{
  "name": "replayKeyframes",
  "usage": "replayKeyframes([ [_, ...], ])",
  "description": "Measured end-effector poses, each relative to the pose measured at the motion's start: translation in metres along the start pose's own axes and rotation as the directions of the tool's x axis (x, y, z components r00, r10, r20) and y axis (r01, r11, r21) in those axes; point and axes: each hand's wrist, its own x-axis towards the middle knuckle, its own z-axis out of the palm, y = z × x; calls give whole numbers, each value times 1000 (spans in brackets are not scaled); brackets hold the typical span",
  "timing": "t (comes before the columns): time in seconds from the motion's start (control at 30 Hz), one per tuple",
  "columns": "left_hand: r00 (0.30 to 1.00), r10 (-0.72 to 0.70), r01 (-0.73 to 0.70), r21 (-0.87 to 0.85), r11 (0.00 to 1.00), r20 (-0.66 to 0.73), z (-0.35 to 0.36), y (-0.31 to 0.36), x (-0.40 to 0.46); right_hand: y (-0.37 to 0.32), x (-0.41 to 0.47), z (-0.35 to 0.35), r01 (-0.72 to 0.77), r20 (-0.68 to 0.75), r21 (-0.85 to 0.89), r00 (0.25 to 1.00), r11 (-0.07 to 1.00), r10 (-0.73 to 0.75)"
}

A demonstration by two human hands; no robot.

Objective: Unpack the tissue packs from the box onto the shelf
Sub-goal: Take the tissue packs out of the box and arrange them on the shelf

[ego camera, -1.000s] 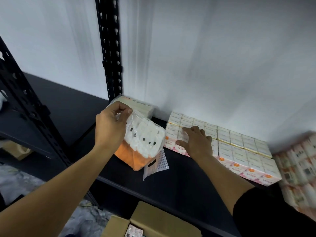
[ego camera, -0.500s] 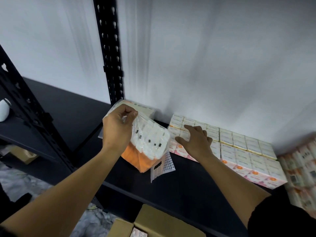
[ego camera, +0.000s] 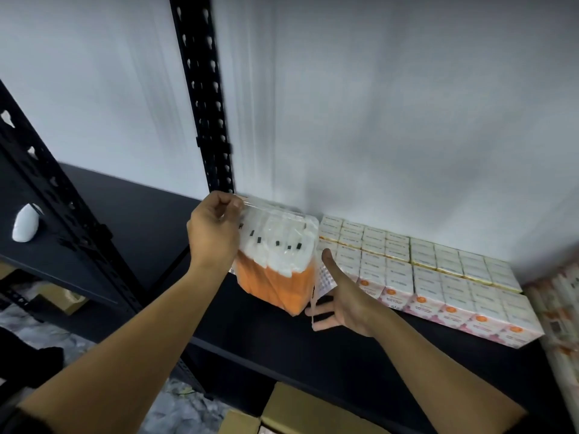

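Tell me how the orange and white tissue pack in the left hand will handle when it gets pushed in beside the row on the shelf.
The orange and white tissue pack looks soft and light: the left hand lifts it by its clear wrap alone. That glossy film is probably slippery and may crumple. Its blocky shape should sit flat on the shelf rather than roll.

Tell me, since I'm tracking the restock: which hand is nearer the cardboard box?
Right. The right hand hangs open above the cardboard box; the left hand grips the orange pack higher up.

1. Your pack (ego camera: 275,264) is wrapped in clear, glossy plastic film.
2. Your shelf (ego camera: 282,336) is matt black, its post (ego camera: 203,98) perforated metal.
3. Your box (ego camera: 300,411) is plain brown cardboard.
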Motion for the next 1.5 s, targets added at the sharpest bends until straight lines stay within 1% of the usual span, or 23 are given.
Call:
replayKeyframes([
  [0.07,1000,-29,29,-50,998,-1,-2,-7,-1,4,5,-1,2,-18,78,1000,997,-1],
  [0.13,999,-47,47,-125,991,2,-5,-12,0,8,9,0,17,-9,117,1000,993,-16],
  [0.23,999,-21,26,-192,981,32,-7,-12,1,0,7,6,162,-2,264,986,951,-167],
  [0.27,999,-8,17,-190,982,46,-8,-9,3,-4,5,8,217,-11,268,975,939,-222],
  [0.33,996,-6,19,-136,991,94,-7,-4,11,-10,4,11,324,-31,179,946,929,-324],
  [0.4,990,-3,8,-33,999,138,-6,1,22,-17,6,14,414,-66,72,910,908,-409],
  [0.47,983,0,-7,40,999,182,-4,7,30,-27,10,18,446,-176,-47,877,894,-447],
  [0.53,970,-32,16,67,998,242,-1,11,38,-36,16,22,484,-282,-150,815,862,-507],
  [0.6,940,-93,61,106,993,327,1,8,49,-43,25,26,485,-352,-229,767,844,-536],
  [0.67,901,-136,77,157,985,411,1,1,61,-49,34,28,475,-365,-307,742,825,-563],
  [0.7,887,-146,96,133,986,439,1,-3,66,-51,40,30,480,-353,-330,736,813,-578],
  [0.77,869,-148,164,7,986,472,0,-10,74,-53,47,36,485,-357,-331,730,810,-583],
  [0.87,887,-138,188,-71,980,441,-1,-21,86,-56,57,46,470,-388,-371,705,801,-594],
  [0.97,912,-153,209,-109,972,381,-2,-34,100,-60,71,55,446,-353,-426,719,787,-598],
  [1.03,913,-166,221,-110,969,373,-4,-44,113,-64,80,61,436,-341,-435,730,788,-592],
  [1.13,903,-180,232,-93,968,390,-11,-56,130,-65,90,70,435,-319,-467,730,770,-605],
  [1.23,883,-190,247,-83,965,429,-13,-69,144,-59,104,76,432,-330,-487,713,759,-618],
  [1.3,879,-205,238,-24,971,431,-13,-81,151,-52,112,81,419,-325,-511,714,750,-620],
  [1.4,885,-220,200,92,976,411,-12,-95,158,-47,120,85,416,-276,-539,735,733,-620],
  [1.5,882,-212,168,139,976,422,-10,-100,162,-50,126,83,396,-264,-569,742,720,-617],
])
